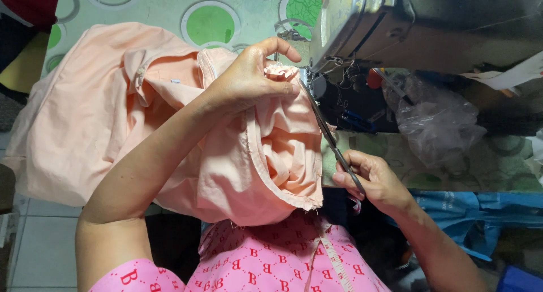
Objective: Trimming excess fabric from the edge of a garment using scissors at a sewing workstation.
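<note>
Scissors (331, 139) are gripped by the handles in the closed right hand (376, 182), nearest the body; their long axis runs up and leftward, tips touching the peach fabric (271, 156) pinched shut farther off by the left hand (251, 77), below the sewing machine (407, 26).

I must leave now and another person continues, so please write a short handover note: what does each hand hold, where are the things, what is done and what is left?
Left hand: pinches a bunched edge of the peach garment, lifted near the sewing machine.
Right hand: holds thin scissors, tips pointing up at the pinched edge.
Garment lies over the lap and the green-circled table; a measuring tape hangs at the chest.
Done: edge gathered, scissors at it.
Left: whether a cut has been made cannot be seen; check the edge.
</note>
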